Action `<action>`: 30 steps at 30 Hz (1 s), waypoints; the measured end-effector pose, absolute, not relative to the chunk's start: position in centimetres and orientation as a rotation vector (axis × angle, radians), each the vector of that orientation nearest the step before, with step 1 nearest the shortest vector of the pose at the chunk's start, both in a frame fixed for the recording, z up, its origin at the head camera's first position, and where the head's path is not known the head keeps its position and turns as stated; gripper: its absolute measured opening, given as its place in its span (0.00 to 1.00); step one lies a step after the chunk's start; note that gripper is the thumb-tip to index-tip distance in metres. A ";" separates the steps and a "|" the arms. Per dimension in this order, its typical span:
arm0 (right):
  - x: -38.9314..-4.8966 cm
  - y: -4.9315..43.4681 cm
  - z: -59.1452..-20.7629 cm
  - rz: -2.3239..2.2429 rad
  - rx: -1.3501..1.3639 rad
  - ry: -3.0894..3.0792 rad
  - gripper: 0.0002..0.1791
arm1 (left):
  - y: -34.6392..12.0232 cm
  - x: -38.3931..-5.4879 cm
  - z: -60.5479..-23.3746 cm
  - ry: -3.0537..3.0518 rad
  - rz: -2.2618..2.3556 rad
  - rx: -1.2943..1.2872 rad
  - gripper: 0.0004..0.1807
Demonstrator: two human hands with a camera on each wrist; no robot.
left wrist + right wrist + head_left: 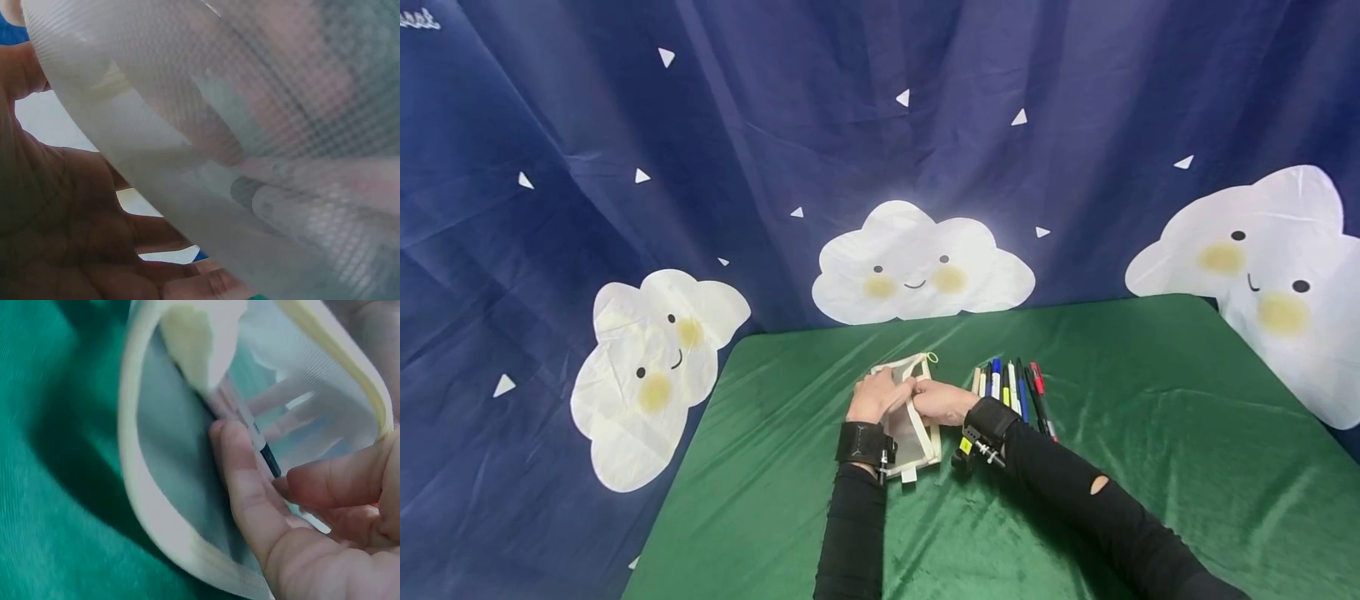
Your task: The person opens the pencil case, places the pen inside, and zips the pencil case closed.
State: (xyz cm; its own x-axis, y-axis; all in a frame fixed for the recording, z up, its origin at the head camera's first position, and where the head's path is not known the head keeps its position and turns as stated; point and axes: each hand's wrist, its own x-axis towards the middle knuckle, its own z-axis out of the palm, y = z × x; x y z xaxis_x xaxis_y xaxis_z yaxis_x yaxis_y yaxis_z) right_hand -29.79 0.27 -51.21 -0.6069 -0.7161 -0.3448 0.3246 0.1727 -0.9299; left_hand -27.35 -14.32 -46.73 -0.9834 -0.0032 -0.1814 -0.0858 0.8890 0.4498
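A clear mesh pouch (pixel 919 440) with cream trim lies on the green table (pixel 1150 433), and both hands are on it. My left hand (pixel 874 396) grips the pouch's left side; in the left wrist view its palm (pixel 50 219) sits against the mesh (pixel 250 112). My right hand (pixel 942 402) is at the pouch's mouth. In the right wrist view its fingers (pixel 250 487) pinch a white-barrelled pen (pixel 247 422) that reaches inside the gaping pouch (pixel 134 469). The pen (pixel 300 206) shows blurred through the mesh.
Several pens and markers (pixel 1011 387) lie side by side just right of my right hand, with blue, red, black and yellow caps. A dark blue cloth with white clouds (pixel 917 267) hangs behind the table. The table's left edge (pixel 700 450) is close.
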 end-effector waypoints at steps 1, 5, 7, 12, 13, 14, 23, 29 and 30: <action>-29.8 0.1 -51.2 -1.583 -0.384 1.591 0.23 | -14.4 -27.4 -46.7 2.877 0.707 -0.070 0.38; -29.9 -0.2 -51.2 -1.606 -0.393 1.534 0.26 | -14.7 -27.6 -46.7 2.863 0.721 -0.067 0.39; -29.8 -0.3 -51.2 -1.600 -0.409 1.533 0.27 | -14.8 -27.6 -46.8 2.854 0.728 -0.064 0.39; -29.7 -0.3 -51.2 -1.566 -0.421 1.568 0.27 | -15.1 -27.6 -47.0 2.845 0.745 -0.070 0.39; -29.6 -0.3 -51.2 -1.559 -0.424 1.575 0.26 | -15.1 -27.6 -47.1 2.841 0.752 -0.075 0.39; -29.6 -0.3 -51.2 -1.553 -0.429 1.577 0.25 | -15.1 -27.6 -47.1 2.838 0.758 -0.081 0.39; -29.5 -0.5 -51.1 -1.549 -0.512 1.534 0.25 | -15.2 -27.3 -46.8 2.836 0.763 -0.107 0.40; -29.5 -0.6 -50.9 -1.529 -0.504 1.536 0.25 | -15.2 -27.3 -46.8 2.833 0.748 -0.102 0.39; -29.5 -0.6 -50.9 -1.531 -0.500 1.534 0.26 | -15.1 -27.4 -46.8 2.837 0.741 -0.101 0.39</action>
State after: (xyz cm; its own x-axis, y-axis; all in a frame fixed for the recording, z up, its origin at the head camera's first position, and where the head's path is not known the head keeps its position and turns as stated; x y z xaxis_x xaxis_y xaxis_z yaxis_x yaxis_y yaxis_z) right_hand -29.46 -0.62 -50.89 -0.5265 -0.7959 -0.2990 0.2976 0.1569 -0.9417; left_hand -27.35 -15.13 -46.77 -0.9761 -0.0135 -0.2167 -0.1178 0.8713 0.4764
